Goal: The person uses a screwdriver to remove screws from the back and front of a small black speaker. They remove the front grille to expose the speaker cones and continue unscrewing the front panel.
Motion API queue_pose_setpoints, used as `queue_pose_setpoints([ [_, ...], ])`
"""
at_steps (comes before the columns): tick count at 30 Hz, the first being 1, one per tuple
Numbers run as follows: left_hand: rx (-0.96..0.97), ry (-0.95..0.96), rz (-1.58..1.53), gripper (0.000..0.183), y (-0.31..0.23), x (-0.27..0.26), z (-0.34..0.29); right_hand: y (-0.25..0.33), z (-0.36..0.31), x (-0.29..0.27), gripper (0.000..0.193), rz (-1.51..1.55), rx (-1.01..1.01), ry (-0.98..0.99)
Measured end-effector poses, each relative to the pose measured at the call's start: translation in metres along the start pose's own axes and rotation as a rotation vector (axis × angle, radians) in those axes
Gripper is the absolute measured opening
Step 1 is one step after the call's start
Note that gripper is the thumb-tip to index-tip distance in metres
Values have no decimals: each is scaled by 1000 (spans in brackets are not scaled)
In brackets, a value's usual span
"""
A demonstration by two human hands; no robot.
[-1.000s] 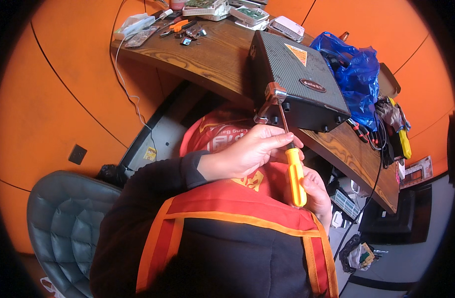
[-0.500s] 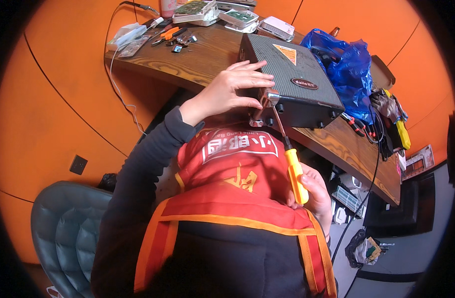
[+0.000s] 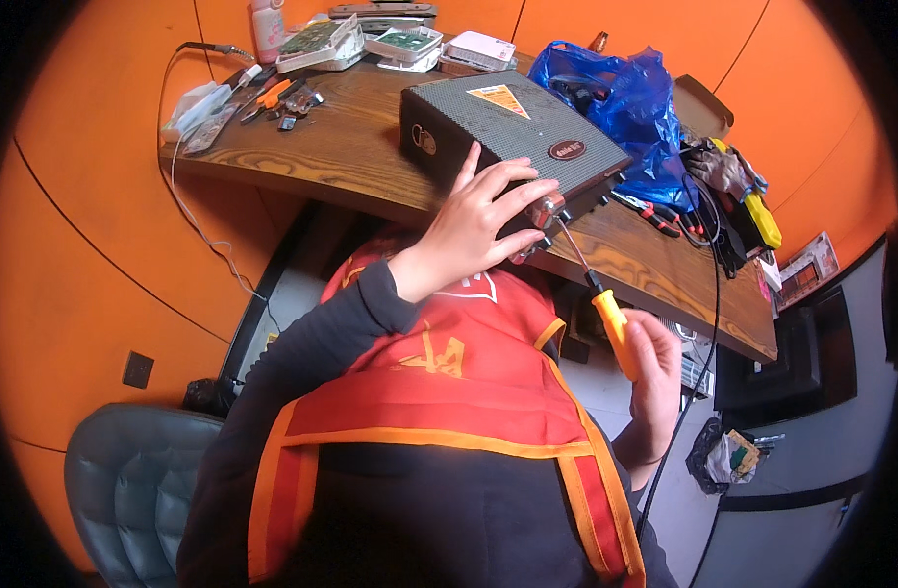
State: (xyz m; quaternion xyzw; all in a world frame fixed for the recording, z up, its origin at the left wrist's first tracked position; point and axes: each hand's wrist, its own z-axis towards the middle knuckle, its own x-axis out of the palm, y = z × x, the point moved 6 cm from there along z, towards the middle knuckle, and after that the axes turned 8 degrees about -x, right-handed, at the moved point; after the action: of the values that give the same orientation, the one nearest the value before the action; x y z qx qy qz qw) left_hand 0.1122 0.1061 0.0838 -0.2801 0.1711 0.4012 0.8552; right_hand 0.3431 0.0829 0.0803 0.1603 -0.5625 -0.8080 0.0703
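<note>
A box speaker (image 3: 523, 132) with a grey mesh grille, an oval badge and a triangular orange sticker lies at the table's front edge. My left hand (image 3: 473, 218) rests on its near corner, fingers spread, touching the shiny metal fitting of a carrying handle (image 3: 545, 209) partly hidden beneath it. In my right hand (image 3: 657, 377) is a screwdriver (image 3: 616, 331), gripped by its yellow handle. Its shaft slants up to that metal fitting. The tip appears to touch it, but the exact contact is too small to make out.
Orange-handled pliers (image 3: 274, 94) and small metal parts lie at the table's left. Opened white cases with green circuit boards (image 3: 407, 41) stand behind. Right of the speaker are a blue plastic bag (image 3: 625, 118), red-handled pliers (image 3: 655, 214), gloves (image 3: 728, 169) and a hanging black cable (image 3: 699, 392).
The view has shifted and turned slightly. My right hand has swung outward to the right with the screwdriver. More of the speaker's left side, with a round fitting, shows now.
</note>
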Motion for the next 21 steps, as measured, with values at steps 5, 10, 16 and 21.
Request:
queue_pose_setpoints([
  [5,0,-55,-5,49,-2,3,-3,9,1,-16,15,-183,-270,-337],
  [10,-6,-62,-14,49,-1,3,-3,9,2,-22,23,-397,-215,-447],
  [16,-6,-61,-19,49,-1,3,-3,5,8,-8,33,-104,18,-122],
  [21,-5,-77,-38,47,0,4,-3,6,8,-8,18,-257,-4,-97],
])
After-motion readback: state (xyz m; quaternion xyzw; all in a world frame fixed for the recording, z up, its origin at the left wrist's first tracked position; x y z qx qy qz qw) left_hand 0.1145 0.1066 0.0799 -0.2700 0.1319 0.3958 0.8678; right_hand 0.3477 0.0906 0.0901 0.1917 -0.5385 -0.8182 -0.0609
